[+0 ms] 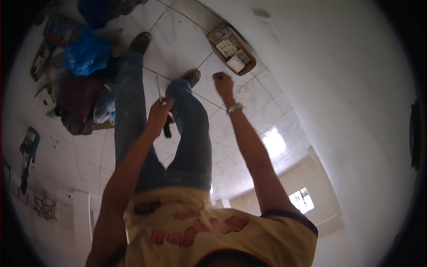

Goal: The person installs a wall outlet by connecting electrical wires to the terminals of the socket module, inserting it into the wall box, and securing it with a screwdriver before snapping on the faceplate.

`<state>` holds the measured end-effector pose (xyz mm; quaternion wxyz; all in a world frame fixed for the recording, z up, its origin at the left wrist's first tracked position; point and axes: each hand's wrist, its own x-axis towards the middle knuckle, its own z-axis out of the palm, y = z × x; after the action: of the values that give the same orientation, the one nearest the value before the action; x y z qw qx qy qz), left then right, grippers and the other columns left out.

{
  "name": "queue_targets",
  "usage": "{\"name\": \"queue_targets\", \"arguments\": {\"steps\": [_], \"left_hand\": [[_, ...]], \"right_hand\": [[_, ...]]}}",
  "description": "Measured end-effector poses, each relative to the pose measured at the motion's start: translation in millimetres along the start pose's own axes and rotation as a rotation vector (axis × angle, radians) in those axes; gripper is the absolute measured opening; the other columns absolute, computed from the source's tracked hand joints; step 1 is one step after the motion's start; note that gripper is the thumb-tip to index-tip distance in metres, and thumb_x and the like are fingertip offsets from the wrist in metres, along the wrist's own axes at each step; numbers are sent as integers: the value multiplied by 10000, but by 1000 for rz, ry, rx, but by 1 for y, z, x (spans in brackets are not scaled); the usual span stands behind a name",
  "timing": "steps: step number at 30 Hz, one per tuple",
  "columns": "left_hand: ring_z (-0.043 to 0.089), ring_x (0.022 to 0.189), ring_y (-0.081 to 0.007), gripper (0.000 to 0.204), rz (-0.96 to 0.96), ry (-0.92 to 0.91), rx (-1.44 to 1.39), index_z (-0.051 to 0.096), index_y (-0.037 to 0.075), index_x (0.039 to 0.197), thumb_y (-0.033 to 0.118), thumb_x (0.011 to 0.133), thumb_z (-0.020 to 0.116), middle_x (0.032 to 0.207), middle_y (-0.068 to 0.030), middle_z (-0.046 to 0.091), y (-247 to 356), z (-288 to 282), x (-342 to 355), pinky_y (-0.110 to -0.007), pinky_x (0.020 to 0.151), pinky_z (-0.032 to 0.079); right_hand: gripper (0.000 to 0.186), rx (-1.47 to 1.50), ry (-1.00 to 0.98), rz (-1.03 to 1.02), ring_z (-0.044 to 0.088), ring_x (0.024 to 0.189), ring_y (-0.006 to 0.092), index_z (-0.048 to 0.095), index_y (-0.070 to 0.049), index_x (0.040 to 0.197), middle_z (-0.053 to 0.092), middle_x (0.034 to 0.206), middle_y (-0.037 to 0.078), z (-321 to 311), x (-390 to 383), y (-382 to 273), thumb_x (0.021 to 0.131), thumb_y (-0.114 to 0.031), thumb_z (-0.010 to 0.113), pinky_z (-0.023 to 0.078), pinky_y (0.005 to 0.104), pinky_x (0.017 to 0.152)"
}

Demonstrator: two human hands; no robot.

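My left hand point(159, 116) is closed around a screwdriver point(159, 90) in front of my left knee. Its thin pale shaft points up past my thumb, and a dark handle end shows below the fingers. Off to the right, my right hand point(223, 84) is raised with its fingers curled in; whatever it may hold is hidden. Nearest to that hand, on the floor by the wall, sits an open cardboard box point(254, 66). Inside are white socket or switch plates point(226, 48) and other small packed pieces.
A blue plastic bag point(86, 55), a dark maroon bag point(80, 98) and small boxes point(61, 30) are heaped left of my legs. The white wall point(338, 89) rises close on my right. A blue-and-dark object point(29, 144) stands far left on the tiled floor point(171, 38).
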<state>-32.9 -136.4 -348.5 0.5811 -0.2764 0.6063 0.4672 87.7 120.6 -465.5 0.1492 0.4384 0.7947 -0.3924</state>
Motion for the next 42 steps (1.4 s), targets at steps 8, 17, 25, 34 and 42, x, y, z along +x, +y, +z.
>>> {"name": "queue_targets", "arguments": {"steps": [8, 17, 25, 34, 42], "left_hand": [[451, 442, -67, 148, -397, -103, -240, 622, 45, 1123, 117, 996, 601, 748, -67, 598, 30, -4, 28, -259, 436, 398], [466, 467, -55, 157, -307, -132, -231, 637, 30, 1114, 135, 998, 619, 774, -50, 618, 32, -2, 31, -238, 438, 396], [452, 475, -77, 614, -132, -308, -456, 682, 25, 1100, 616, 935, 664, 791, -68, 670, 72, 12, -41, -269, 470, 397], [403, 449, -48, 211, 403, -457, -330, 662, 87, 1061, 271, 960, 680, 669, 38, 547, 223, 50, -285, -229, 431, 356], [407, 447, -69, 167, 500, -505, 59, 601, 124, 923, 238, 930, 723, 654, 40, 523, 333, 24, -327, -256, 424, 348]], "right_hand": [[808, -582, 96, 146, 627, 1208, 395, 594, 40, 1263, 561, 1316, 266, 94, 235, 149, 797, -594, 777, 591, 515, 855], [262, -567, 21, 64, 689, 1005, 422, 675, -31, 1092, 691, 1073, 232, 56, 211, 123, 924, -223, 614, 562, 525, 822], [402, 175, 79, -573, 691, 1119, 326, 687, -29, 1117, 725, 1162, 145, -96, -89, -141, 806, 172, 531, 555, 388, 957], [461, 10, 429, -741, 623, 1218, 318, 619, -78, 1292, 603, 1357, 160, -380, -312, -388, 839, -38, 691, 532, 401, 998], [845, 318, 1788, -411, 444, 1229, 429, 384, 67, 1452, 413, 1370, 290, -575, -321, -512, 807, -217, 850, 473, 501, 989]]}}
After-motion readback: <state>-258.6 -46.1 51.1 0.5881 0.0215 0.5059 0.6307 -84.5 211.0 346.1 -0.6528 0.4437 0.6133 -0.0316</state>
